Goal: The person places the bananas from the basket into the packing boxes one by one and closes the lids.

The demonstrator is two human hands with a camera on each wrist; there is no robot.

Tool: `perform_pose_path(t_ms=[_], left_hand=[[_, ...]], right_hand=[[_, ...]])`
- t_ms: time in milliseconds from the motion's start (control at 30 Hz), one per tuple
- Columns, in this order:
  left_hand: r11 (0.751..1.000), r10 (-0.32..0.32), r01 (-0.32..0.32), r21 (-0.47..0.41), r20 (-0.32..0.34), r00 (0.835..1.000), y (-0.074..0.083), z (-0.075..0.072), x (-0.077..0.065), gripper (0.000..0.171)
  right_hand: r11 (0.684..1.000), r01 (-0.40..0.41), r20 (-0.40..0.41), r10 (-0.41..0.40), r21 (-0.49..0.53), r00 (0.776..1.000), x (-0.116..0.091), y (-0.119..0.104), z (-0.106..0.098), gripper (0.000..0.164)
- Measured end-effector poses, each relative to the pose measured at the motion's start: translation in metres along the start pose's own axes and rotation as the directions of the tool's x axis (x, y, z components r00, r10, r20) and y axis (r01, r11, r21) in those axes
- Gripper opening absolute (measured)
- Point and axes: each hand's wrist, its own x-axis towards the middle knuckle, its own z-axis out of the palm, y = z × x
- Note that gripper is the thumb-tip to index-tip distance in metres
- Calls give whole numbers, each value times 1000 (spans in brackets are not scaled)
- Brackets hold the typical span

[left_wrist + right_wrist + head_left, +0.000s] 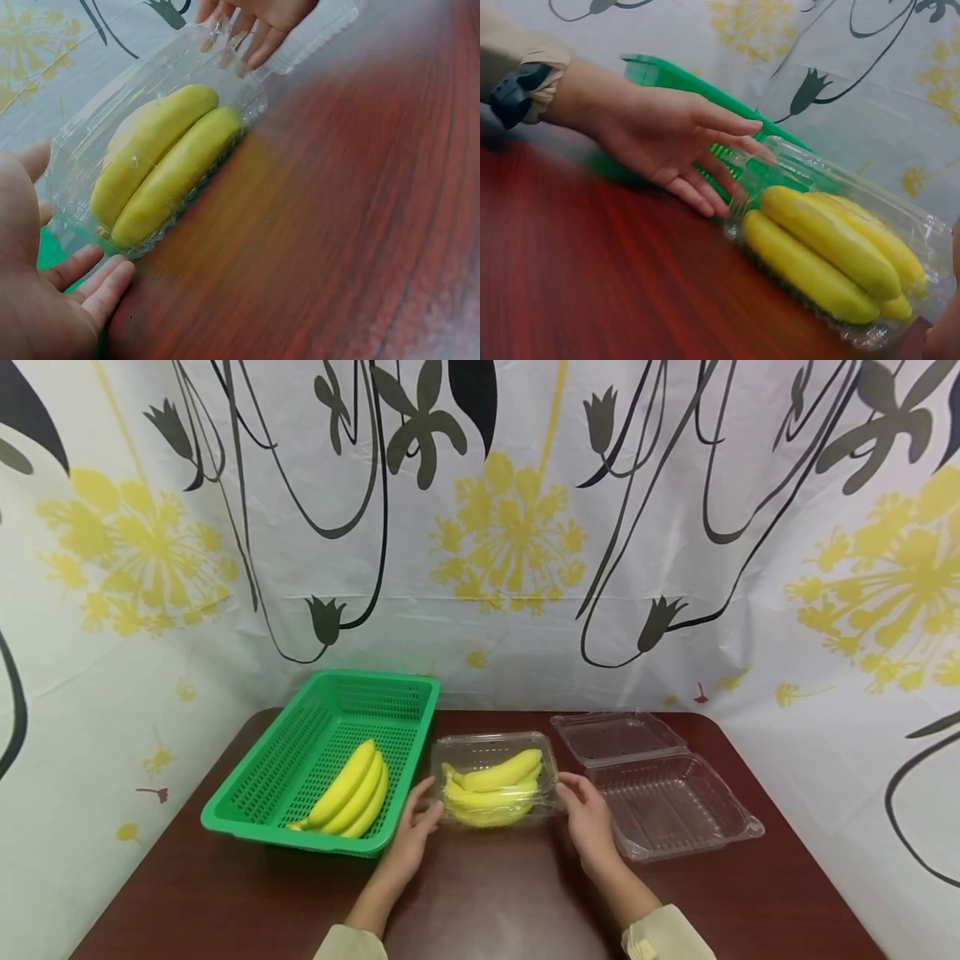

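— While one bunch [347, 789] is lying unboxed in the green basket [382, 697], how far are we?
— Halfway, we'd judge: our left hand [408, 843], fingers relaxed, is touching the central box [487, 745] of bananas [495, 789], our right hand [588, 818] likewise; another container [671, 806] is lying open rightward.
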Motion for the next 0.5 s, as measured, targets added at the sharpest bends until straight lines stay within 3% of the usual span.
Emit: perform_pose_path(t_ms=[367,500], left_hand=[[994,-19,16,-105,-35,999,8,2,7,57],[991,-51,46,-124,-40,998,4,3,13,59]], right_hand=[[996,-19,32,22,-92,999,-4,9,-5,36],[995,-42,20,44,-96,999,-1,7,-5,36]])
